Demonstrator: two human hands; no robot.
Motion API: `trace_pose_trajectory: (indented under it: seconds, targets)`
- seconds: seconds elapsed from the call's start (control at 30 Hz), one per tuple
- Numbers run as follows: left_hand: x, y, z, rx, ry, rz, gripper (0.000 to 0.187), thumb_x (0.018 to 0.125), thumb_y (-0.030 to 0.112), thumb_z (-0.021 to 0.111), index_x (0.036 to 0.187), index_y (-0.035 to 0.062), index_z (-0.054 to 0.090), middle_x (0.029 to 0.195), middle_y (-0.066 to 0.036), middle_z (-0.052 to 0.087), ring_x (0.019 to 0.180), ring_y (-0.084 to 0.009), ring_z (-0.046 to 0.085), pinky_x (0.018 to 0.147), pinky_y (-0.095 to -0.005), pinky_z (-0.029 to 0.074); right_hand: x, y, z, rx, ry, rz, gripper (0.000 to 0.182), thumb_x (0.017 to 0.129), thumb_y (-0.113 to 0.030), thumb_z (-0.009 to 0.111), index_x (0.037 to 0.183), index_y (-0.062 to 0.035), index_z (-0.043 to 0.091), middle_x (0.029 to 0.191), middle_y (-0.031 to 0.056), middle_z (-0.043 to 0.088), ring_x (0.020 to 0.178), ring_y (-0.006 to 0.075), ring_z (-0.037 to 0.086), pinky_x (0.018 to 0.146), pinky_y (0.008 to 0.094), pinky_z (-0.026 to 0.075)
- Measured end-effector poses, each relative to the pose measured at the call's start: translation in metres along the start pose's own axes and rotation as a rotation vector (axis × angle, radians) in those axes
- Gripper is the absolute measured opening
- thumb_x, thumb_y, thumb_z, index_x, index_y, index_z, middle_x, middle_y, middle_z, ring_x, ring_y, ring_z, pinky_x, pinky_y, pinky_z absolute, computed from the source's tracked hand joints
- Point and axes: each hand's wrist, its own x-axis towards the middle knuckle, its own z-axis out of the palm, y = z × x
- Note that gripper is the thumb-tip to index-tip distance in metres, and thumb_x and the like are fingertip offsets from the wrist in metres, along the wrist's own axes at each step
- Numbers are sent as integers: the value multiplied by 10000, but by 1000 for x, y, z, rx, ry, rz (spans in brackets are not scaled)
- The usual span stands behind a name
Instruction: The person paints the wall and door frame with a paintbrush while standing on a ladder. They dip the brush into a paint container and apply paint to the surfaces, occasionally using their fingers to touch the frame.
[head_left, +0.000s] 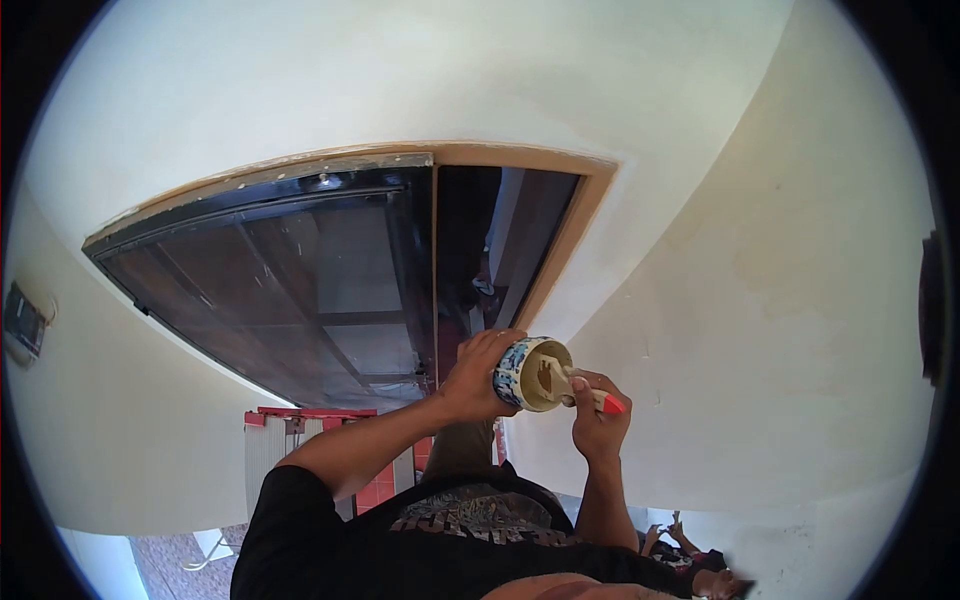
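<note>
My left hand (pixel 484 374) is wrapped round a paint can (pixel 508 376) splashed with blue, white and dark paint, its mouth tilted toward me. Cream paint coats the inside of the can. In my right hand (pixel 600 415) is a paintbrush (pixel 606 401) with a pale handle tipped in red. The brush's bristle end reaches into the can's mouth, against the inner wall. Both hands are close together in front of my chest, before the lower right part of a door frame (pixel 560 245).
A dark, glazed door panel (pixel 270 280) fills the left of the opening. Pale walls (pixel 780 330) surround it. Below left stands a red-topped, ribbed piece (pixel 310 413), near red floor tiles (pixel 376 492). Another person (pixel 690 560) is at the lower right. A dark box (pixel 24 320) hangs far left.
</note>
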Motion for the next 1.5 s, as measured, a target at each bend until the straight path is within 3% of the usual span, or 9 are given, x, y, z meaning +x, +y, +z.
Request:
trace_pose_trajectory:
  seconds: [0.33, 0.5, 0.73, 0.9, 1.03, 1.13, 1.3, 1.4, 1.5]
  targets:
    - [2, 0, 3, -35, -16, 2, 1053, 487, 184, 964, 1432, 115, 505, 1389, -137, 578, 1336, -380, 510, 1120, -500, 369, -7, 9, 2, 187, -5, 5, 129, 950, -69, 758, 996, 47, 726, 964, 123, 750, 794, 135, 703, 715, 266, 581]
    - [1, -3, 6, -31, 34, 32, 1066, 464, 207, 1008, 1410, 91, 529, 1358, -134, 594, 1279, -384, 543, 1095, -485, 410, -5, 12, -4, 184, -140, -75, 245, 839, -14, 817, 1034, 24, 674, 1173, 159, 740, 1056, 181, 705, 930, 325, 557]
    - [3, 0, 6, -28, -28, -46, 1066, 484, 208, 1019, 1411, 70, 509, 1358, -153, 586, 1275, -389, 543, 1096, -490, 420, -17, 17, -10, 46, -11, 141, 308, 844, -141, 863, 1019, 21, 668, 1012, 133, 780, 865, 129, 735, 763, 285, 578]
    - [0, -6, 4, 52, -88, -44, 1119, 506, 105, 1012, 1469, 75, 442, 1366, -126, 537, 1295, -306, 553, 1120, -411, 440, -19, 26, -3, 307, 117, 199, 243, 925, -138, 819, 922, -9, 612, 833, 73, 718, 754, 94, 672, 669, 248, 536]
    - [0, -8, 7, 47, -108, -37, 1116, 509, 102, 1011, 1469, 78, 443, 1371, -129, 534, 1296, -305, 552, 1119, -407, 441, -22, 41, -3, 310, 119, 155, 259, 932, -129, 806, 882, -18, 578, 831, 78, 710, 741, 84, 653, 662, 250, 532]
    - [-1, -13, 10, 11, -61, -35, 1101, 472, 171, 996, 1436, 78, 472, 1400, -159, 567, 1296, -396, 529, 1104, -499, 408, -20, 43, -3, 300, 91, 96, 278, 956, -126, 772, 829, -37, 542, 847, 83, 697, 710, 79, 630, 640, 253, 524]
    - [1, -10, 8, 29, -65, 0, 1081, 479, 169, 995, 1427, 77, 484, 1399, -158, 570, 1299, -391, 532, 1102, -490, 404, -10, 33, -14, 167, -75, 65, 139, 969, -111, 729, 955, 10, 662, 912, 100, 690, 827, 140, 651, 735, 307, 535]
    - [3, -9, 8, 14, -58, 5, 1071, 484, 163, 991, 1424, 69, 487, 1401, -161, 571, 1300, -393, 533, 1102, -488, 407, 1, 40, -19, 126, -175, -196, 175, 939, -101, 758, 1072, -1, 706, 945, 109, 697, 884, 178, 662, 780, 329, 534]
    - [2, -7, 7, 10, -43, -31, 1077, 481, 164, 990, 1426, 58, 485, 1400, -167, 567, 1300, -394, 533, 1103, -484, 412, 1, 29, -25, 113, -202, -161, 209, 882, -76, 812, 1060, -14, 721, 982, 123, 701, 904, 208, 685, 787, 329, 548]
